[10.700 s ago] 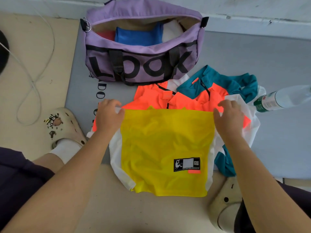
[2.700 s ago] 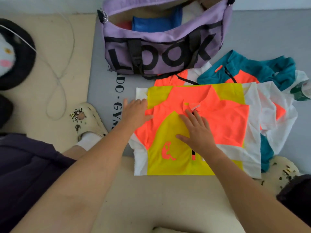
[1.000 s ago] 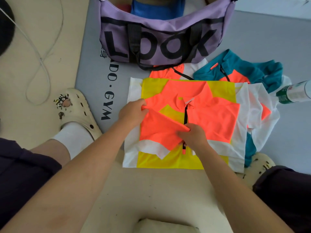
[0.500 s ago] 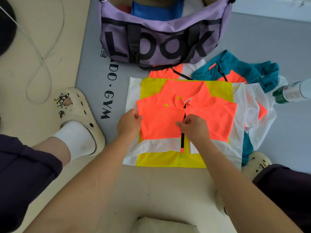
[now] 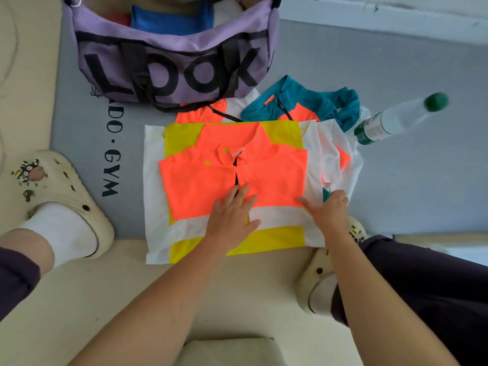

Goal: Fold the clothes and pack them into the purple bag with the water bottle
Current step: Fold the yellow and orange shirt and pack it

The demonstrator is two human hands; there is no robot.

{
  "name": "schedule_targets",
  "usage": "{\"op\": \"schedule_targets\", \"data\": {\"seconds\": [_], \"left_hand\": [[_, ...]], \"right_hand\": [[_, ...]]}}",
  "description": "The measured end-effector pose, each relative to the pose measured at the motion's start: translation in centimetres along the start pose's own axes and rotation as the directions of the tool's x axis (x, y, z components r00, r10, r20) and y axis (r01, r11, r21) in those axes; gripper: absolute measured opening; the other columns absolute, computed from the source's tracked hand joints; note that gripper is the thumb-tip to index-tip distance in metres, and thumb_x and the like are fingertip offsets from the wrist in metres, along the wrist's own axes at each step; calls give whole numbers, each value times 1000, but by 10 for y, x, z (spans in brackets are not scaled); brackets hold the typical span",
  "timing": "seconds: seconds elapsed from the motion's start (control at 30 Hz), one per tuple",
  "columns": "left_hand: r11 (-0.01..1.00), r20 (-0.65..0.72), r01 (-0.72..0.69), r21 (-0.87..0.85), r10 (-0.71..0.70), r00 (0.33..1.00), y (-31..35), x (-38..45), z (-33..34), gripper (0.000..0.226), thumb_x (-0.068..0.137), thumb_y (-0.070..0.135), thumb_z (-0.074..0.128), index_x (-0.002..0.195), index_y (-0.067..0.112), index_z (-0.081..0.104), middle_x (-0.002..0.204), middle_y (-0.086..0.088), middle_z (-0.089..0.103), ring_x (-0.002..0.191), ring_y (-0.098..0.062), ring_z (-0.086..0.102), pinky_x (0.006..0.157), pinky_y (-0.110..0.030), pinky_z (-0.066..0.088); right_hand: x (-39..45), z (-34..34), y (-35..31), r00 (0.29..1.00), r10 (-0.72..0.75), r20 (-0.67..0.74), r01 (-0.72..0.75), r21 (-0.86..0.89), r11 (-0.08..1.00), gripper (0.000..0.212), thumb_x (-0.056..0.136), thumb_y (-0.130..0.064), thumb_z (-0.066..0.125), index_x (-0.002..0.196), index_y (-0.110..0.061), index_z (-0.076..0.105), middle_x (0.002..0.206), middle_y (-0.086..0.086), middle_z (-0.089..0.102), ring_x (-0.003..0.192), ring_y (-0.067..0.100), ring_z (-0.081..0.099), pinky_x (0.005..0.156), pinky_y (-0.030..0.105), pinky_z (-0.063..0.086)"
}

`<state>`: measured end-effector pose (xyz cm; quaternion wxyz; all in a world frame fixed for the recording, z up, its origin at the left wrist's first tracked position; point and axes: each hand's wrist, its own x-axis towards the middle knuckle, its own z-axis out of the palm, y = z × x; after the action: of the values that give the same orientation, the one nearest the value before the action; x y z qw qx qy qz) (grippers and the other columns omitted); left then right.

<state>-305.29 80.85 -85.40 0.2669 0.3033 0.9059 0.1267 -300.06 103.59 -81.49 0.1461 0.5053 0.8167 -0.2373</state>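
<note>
A yellow, orange and white shirt [image 5: 200,186] lies flat on the floor with both sleeves folded over its front. My left hand [image 5: 232,215] presses flat on its middle, fingers straight. At the shirt's right edge rests my right hand [image 5: 327,210], fingers extended over the white band. The purple bag [image 5: 169,64] stands open behind the shirt, with blue and red folded cloth inside. A teal and orange shirt [image 5: 311,107] lies crumpled under the right side. The water bottle [image 5: 396,120] lies on its side at the right.
The grey gym mat [image 5: 396,167] covers the far floor, with beige floor nearer me. My two cream clogs [image 5: 60,191] [image 5: 317,283] flank the shirt. A white wall base [image 5: 396,19] runs along the back. A pale cushion edge [image 5: 227,350] shows at the bottom.
Both hands let go of the orange sleeves, which now lie flat. My left hand moved to the shirt's middle and my right hand moved out to its right edge.
</note>
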Motion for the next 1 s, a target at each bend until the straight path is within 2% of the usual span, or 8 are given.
{"op": "schedule_targets", "data": {"seconds": [0.2, 0.37, 0.47, 0.5, 0.57, 0.67, 0.8, 1.0], "left_hand": [[999, 56, 37, -6, -37, 998, 0, 1, 2, 69, 90, 62, 46, 151, 34, 28, 164, 9, 6, 150, -15, 4, 109, -41, 26], [993, 94, 112, -40, -108, 990, 10, 5, -6, 65, 89, 61, 51, 146, 32, 39, 162, 7, 16, 148, -17, 10, 110, -43, 26], [991, -178, 58, -122, -79, 981, 32, 8, -20, 40, 86, 51, 64, 115, 23, 68, 127, -4, 56, 121, -25, 46, 94, -39, 37], [965, -238, 45, -260, -109, 965, 44, 10, -24, 26, 83, 44, 69, 97, 22, 72, 106, -3, 62, 103, -24, 54, 85, -35, 41], [757, -52, 161, -633, -250, 967, 77, 20, -33, 15, 80, 38, 72, 73, 25, 67, 78, 5, 60, 79, -16, 56, 68, -25, 42], [367, 312, 432, -824, -343, 886, 122, 39, -29, 20, 82, 37, 74, 91, 21, 68, 84, 5, 61, 88, -20, 64, 79, -29, 54], [404, 325, 493, -771, -416, 849, 136, 54, -12, 25, 80, 35, 76, 98, 20, 65, 97, 1, 67, 91, -18, 64, 84, -31, 53], [346, 314, 496, -796, -464, 828, 113, 66, -1, 6, 83, 22, 75, 86, 16, 73, 82, -3, 71, 70, -12, 56, 60, -22, 44]], "right_hand": [[7, -11, 29, 935, 21, 355, -24, 5, 1000, 53, 76, -59, 72, 85, -9, 57, 73, 2, 56, 64, 15, 52, 51, 29, 35], [16, -18, 45, 878, -70, 474, 50, 55, 997, 40, 79, -44, 75, 73, -11, 54, 69, 3, 54, 64, 18, 52, 58, 29, 41], [17, -22, 48, 801, -116, 588, -51, 260, 964, 32, 82, -33, 76, 101, -9, 65, 93, 4, 71, 84, 23, 68, 80, 38, 58], [16, -23, 48, 768, -141, 625, -120, 357, 926, 32, 83, -27, 75, 108, -10, 65, 103, 6, 72, 92, 24, 70, 85, 40, 58], [15, -25, 46, 688, -209, 695, -259, 504, 824, 30, 87, -15, 71, 116, -9, 64, 111, 8, 72, 97, 22, 71, 81, 34, 59], [11, -25, 46, 604, -305, 737, -305, 567, 765, 29, 89, -10, 67, 118, -10, 64, 111, 9, 72, 99, 22, 71, 81, 31, 58], [9, -19, 43, 582, -358, 730, -255, 582, 772, 23, 88, -8, 69, 106, -22, 70, 99, 6, 73, 92, 20, 69, 77, 26, 56], [28, -16, 35, 533, -325, 781, -232, 505, 831, 33, 90, -24, 68, 115, -4, 63, 110, 15, 72, 102, 28, 70, 91, 37, 56]]}}
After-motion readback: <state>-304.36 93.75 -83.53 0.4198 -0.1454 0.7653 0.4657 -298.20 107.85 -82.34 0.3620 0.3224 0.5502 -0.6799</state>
